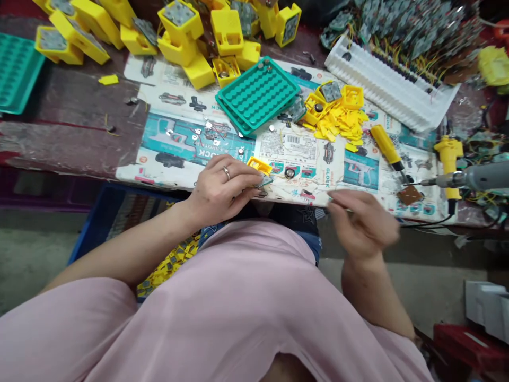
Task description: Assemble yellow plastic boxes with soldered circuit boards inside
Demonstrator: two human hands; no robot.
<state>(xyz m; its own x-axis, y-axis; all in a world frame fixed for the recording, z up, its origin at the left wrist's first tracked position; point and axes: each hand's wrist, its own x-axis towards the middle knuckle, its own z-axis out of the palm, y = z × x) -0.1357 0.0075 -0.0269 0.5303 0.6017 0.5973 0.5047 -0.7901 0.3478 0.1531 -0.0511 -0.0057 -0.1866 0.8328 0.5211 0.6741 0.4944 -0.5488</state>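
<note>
My left hand [222, 185], with a ring on one finger, is closed at the front edge of the table. Its fingertips pinch a small circuit board [265, 181], partly hidden by the fingers. A small yellow plastic case [260, 165] lies right against the board, its hollow side showing. Off to the right, my right hand [363, 223] is held over the table edge, thumb and forefinger pressed together and slightly blurred. Whatever may be between those fingertips is too small to make out. On the printed cardboard [290, 148] between the hands sits a small round dark part [290, 172].
Green trays [258, 95] lie behind the hands, with yellow cases [226, 32] stacked beyond. Yellow plastic pieces [338, 119], a yellow-handled screwdriver [385, 146], a grey electric screwdriver [473, 178] and a white foam rack [389, 85] stand right. Below left is a blue crate [93, 223].
</note>
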